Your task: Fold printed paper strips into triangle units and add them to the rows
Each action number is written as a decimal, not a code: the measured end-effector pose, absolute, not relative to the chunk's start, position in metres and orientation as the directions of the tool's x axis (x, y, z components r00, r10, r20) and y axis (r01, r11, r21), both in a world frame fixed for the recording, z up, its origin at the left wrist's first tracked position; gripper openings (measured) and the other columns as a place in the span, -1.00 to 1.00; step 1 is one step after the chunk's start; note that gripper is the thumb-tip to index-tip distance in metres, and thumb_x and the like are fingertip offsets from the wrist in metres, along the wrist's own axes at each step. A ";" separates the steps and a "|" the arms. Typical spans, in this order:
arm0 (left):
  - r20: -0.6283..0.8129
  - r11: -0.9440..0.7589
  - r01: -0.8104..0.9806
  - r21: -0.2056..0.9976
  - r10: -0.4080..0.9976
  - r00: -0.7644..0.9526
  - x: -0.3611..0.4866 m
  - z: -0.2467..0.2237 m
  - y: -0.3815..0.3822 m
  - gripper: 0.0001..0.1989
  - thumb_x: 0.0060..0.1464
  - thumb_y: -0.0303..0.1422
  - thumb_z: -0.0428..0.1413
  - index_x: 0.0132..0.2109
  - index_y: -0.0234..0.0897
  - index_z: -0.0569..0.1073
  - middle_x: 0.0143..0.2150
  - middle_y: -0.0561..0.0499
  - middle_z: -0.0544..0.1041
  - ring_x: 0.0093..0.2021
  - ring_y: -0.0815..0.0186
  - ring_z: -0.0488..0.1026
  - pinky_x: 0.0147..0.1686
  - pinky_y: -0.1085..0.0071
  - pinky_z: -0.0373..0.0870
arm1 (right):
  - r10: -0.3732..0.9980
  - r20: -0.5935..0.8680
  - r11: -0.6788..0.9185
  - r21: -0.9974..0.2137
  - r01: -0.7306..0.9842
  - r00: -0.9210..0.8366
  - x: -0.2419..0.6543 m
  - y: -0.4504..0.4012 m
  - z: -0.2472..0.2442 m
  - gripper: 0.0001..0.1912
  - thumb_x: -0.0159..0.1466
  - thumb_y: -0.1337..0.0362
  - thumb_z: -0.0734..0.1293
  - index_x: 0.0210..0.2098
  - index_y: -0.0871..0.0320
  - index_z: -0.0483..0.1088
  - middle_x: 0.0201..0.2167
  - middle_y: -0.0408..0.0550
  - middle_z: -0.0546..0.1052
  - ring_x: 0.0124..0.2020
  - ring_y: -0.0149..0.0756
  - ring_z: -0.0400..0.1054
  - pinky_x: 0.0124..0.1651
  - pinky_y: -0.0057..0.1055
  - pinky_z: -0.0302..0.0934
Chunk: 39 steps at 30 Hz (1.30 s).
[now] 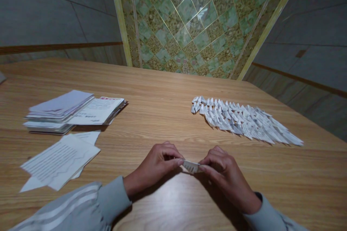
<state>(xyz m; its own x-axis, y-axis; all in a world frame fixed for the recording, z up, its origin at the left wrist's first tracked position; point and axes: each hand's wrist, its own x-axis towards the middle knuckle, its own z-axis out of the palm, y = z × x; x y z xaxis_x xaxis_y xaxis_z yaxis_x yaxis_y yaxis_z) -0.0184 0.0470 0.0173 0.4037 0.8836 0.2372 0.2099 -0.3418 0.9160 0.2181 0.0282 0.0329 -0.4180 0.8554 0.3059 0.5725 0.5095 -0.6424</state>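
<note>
Between my two hands is a small folded piece of printed paper (191,166), held just above the table near its front. My left hand (159,162) pinches its left end between thumb and fingers. At the right end, my right hand (223,171) grips it the same way. Dark printed marks show on the side of the paper facing me. My fingers cover both of its ends, so its full shape is hidden.
Rows of folded paper triangles (241,119) lie at the right. Stacked papers and booklets (61,106) stand at the left, with loose printed sheets (62,158) in front of them. Behind the wooden table (151,86) rises a green tiled wall panel (187,18).
</note>
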 end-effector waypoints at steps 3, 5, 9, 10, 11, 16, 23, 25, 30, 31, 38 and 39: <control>0.183 -0.257 0.211 0.943 0.930 0.318 -0.025 0.020 0.054 -0.82 0.06 -0.34 0.21 -0.45 -0.33 0.59 -0.48 -0.01 0.52 -0.43 0.32 0.42 -0.39 0.43 0.31 | 0.872 0.294 0.479 -0.673 0.563 -0.391 0.225 0.032 0.034 -0.74 0.32 0.19 0.33 -0.46 0.14 0.52 -0.53 -0.08 0.49 -0.39 -0.24 0.34 -0.31 -0.33 0.15; 0.166 -0.209 0.192 0.959 0.961 0.221 -0.031 0.023 0.058 -0.80 0.05 -0.31 0.21 -0.47 -0.34 0.54 -0.52 0.04 0.47 -0.47 0.36 0.38 -0.44 0.46 0.29 | 0.897 0.282 0.433 -0.712 0.553 -0.340 0.231 0.035 0.032 -0.74 0.28 0.19 0.35 -0.49 0.15 0.52 -0.55 -0.08 0.49 -0.43 -0.25 0.34 -0.36 -0.35 0.17; 0.144 -0.151 0.100 0.983 0.986 0.079 -0.031 0.025 0.055 -0.79 0.09 -0.26 0.18 -0.38 -0.33 0.48 -0.49 0.06 0.45 -0.48 0.38 0.36 -0.49 0.50 0.28 | 0.944 0.269 0.329 -0.812 0.483 -0.191 0.232 0.037 0.027 -0.76 0.25 0.16 0.36 -0.47 0.17 0.50 -0.53 -0.08 0.50 -0.48 -0.27 0.34 -0.41 -0.39 0.21; 0.114 -0.120 0.058 0.991 0.989 0.093 -0.026 0.024 0.050 -0.79 0.12 -0.24 0.16 -0.32 -0.33 0.48 -0.47 0.06 0.46 -0.48 0.38 0.37 -0.49 0.49 0.30 | 0.938 0.307 0.345 -0.805 0.482 -0.157 0.228 0.036 0.026 -0.76 0.27 0.17 0.35 -0.46 0.17 0.49 -0.52 -0.08 0.50 -0.47 -0.27 0.34 -0.41 -0.39 0.21; 0.063 -0.064 0.004 0.998 0.984 0.166 -0.020 0.022 0.044 -0.77 0.17 -0.22 0.12 -0.22 -0.32 0.47 -0.45 0.04 0.48 -0.48 0.37 0.40 -0.48 0.48 0.32 | 0.922 0.363 0.378 -0.778 0.503 -0.133 0.223 0.034 0.025 -0.77 0.28 0.19 0.33 -0.45 0.16 0.48 -0.51 -0.08 0.49 -0.46 -0.27 0.34 -0.40 -0.39 0.20; -0.050 0.131 -0.181 0.975 0.917 0.396 0.007 0.014 0.019 -0.78 0.09 -0.25 0.23 -0.20 -0.29 0.43 -0.35 0.01 0.50 -0.36 0.35 0.46 -0.39 0.48 0.33 | 0.835 0.525 0.513 -0.635 0.578 -0.164 0.193 0.015 0.020 -0.88 0.28 0.36 0.28 -0.39 0.14 0.40 -0.48 -0.11 0.46 -0.43 -0.29 0.32 -0.38 -0.41 0.15; -0.001 0.097 -0.247 0.964 0.931 0.364 0.005 0.014 0.021 -0.75 0.04 -0.23 0.29 -0.35 -0.30 0.43 -0.36 0.00 0.52 -0.32 0.31 0.47 -0.31 0.43 0.34 | 0.831 0.388 0.549 -0.684 0.480 -0.397 0.184 0.004 0.019 -0.93 0.23 0.39 0.31 -0.28 0.12 0.34 -0.39 -0.13 0.44 -0.36 -0.31 0.30 -0.29 -0.41 0.14; -0.012 0.123 -0.260 0.958 0.920 0.391 0.004 0.014 0.021 -0.73 -0.01 -0.25 0.32 -0.35 -0.31 0.41 -0.38 0.01 0.53 -0.35 0.32 0.48 -0.35 0.45 0.34 | 0.842 0.329 0.515 -0.728 0.453 -0.428 0.186 0.005 0.019 -0.91 0.24 0.35 0.34 -0.24 0.12 0.35 -0.37 -0.13 0.45 -0.34 -0.30 0.30 -0.28 -0.41 0.15; -0.068 0.191 -0.259 0.947 0.904 0.422 0.005 0.014 0.020 -0.64 -0.10 -0.24 0.38 -0.34 -0.31 0.37 -0.36 -0.01 0.58 -0.34 0.32 0.52 -0.35 0.46 0.35 | 0.858 0.318 0.488 -0.749 0.447 -0.403 0.187 0.008 0.017 -0.87 0.21 0.27 0.41 -0.33 0.12 0.35 -0.44 -0.19 0.41 -0.39 -0.34 0.27 -0.32 -0.44 0.10; -0.082 0.204 -0.249 0.947 0.900 0.428 0.005 0.015 0.020 -0.63 -0.10 -0.22 0.38 -0.33 -0.30 0.36 -0.36 -0.01 0.58 -0.36 0.32 0.52 -0.36 0.47 0.35 | 0.858 0.325 0.491 -0.747 0.449 -0.398 0.186 0.009 0.017 -0.85 0.20 0.27 0.42 -0.35 0.13 0.35 -0.45 -0.20 0.40 -0.40 -0.35 0.27 -0.33 -0.45 0.10; -0.075 0.184 -0.206 0.961 0.891 0.449 0.002 0.018 0.020 -0.59 -0.03 -0.11 0.33 -0.30 -0.27 0.32 -0.36 0.01 0.56 -0.40 0.36 0.50 -0.40 0.48 0.34 | 0.907 0.249 0.369 -0.857 0.359 -0.339 0.184 0.011 0.022 -0.85 0.13 0.34 0.45 -0.37 0.15 0.38 -0.52 -0.27 0.36 -0.48 -0.43 0.20 -0.41 -0.50 0.06; -0.077 0.180 -0.197 0.964 0.895 0.440 0.001 0.017 0.021 -0.59 -0.03 -0.11 0.32 -0.30 -0.27 0.32 -0.35 0.01 0.56 -0.41 0.37 0.49 -0.41 0.49 0.34 | 0.914 0.231 0.344 -0.877 0.335 -0.334 0.184 0.011 0.023 -0.86 0.13 0.35 0.44 -0.37 0.15 0.38 -0.53 -0.28 0.34 -0.50 -0.44 0.19 -0.42 -0.51 0.05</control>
